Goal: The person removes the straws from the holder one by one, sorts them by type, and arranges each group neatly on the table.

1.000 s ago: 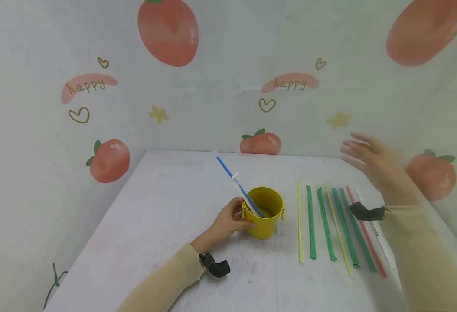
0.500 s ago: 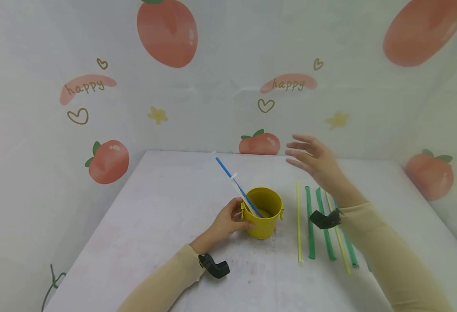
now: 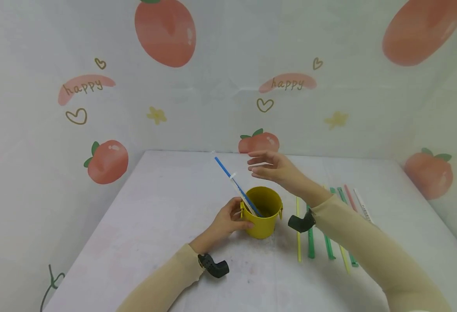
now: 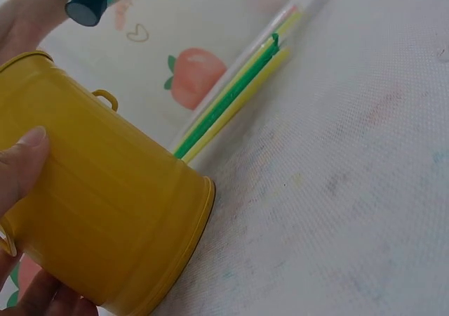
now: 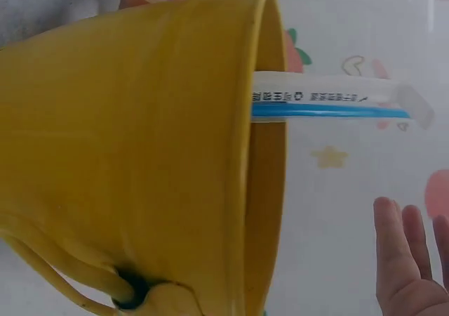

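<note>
My left hand (image 3: 222,223) grips the yellow bucket (image 3: 260,228) from its left side, with the thumb across the front. The bucket stands upright on the table. Inside it lean a blue straw in clear wrapping (image 3: 223,167) and a white-wrapped straw (image 3: 237,187), both tilting out to the left. In the right wrist view, printing shows on the clear wrapping (image 5: 330,90). My right hand (image 3: 275,169) hovers above and behind the bucket's rim, its fingers (image 5: 391,239) extended and nothing visible in them. Its forearm covers parts of the straws on the table.
Right of the bucket, several straws lie in a row on the white table (image 3: 166,208): a yellow straw (image 3: 298,247), a green-wrapped straw (image 3: 311,245), a red straw (image 3: 350,198) and a white-wrapped one (image 3: 363,206) among them. A printed backdrop (image 3: 213,108) rises behind the table.
My right hand has swept left and lowered, from above the right end of the straw row to over the bucket. The left hand and the bucket have stayed in place.
</note>
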A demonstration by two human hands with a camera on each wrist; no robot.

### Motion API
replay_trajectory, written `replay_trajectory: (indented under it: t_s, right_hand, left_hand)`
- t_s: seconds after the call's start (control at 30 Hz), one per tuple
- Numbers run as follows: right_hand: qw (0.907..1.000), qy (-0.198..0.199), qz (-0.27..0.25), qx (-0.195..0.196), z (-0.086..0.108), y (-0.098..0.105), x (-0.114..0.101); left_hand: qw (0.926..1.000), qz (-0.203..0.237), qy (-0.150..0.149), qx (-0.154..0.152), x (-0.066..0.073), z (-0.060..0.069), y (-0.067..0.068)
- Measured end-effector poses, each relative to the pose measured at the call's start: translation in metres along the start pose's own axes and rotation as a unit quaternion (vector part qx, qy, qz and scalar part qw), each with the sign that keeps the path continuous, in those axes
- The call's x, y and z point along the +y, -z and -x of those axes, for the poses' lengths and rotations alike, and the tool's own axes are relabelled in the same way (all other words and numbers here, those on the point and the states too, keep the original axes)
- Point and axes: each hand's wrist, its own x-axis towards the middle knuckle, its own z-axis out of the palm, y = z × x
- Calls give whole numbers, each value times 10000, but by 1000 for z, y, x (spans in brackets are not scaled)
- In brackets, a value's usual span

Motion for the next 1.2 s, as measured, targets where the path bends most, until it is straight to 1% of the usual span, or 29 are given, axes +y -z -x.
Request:
replay_trajectory:
  t_s: [0.17, 0.33, 0.43, 0.53, 0.67, 0.77, 1.0, 1.2]
  right_hand:
    - [9980, -132, 461, -406, -12, -5, 2]
    - [9930, -404, 743, -821, -19, -9, 4]
    - [9896, -574, 858, -997, -22, -12, 5]
    - [9854, -699, 1086, -1109, -23, -15, 6]
    - [9797, -735, 1417, -1210, -24, -18, 7]
    - [9781, -718, 1498, -1251, -25, -19, 8]
    - [9805, -699, 1352, -1246, -25, -23, 6]
    - [9821, -533, 1343, -1209, -23, -22, 7]
  left_hand:
    - [10000, 39, 32, 33, 0, 0, 1]
    - [10000, 44, 43, 37, 0, 0, 1]
    - [10000, -32, 0, 33, 0, 0, 2]
    - [10000, -81, 3, 36, -1, 0, 2]
    - [9999, -98, 8, 44, 0, 1, 2]
    - [9999, -99, -25, 44, 0, 1, 2]
    - [10000, -27, -23, 36, -2, 1, 1]
    - [9999, -50, -161, 1, -2, 0, 1]
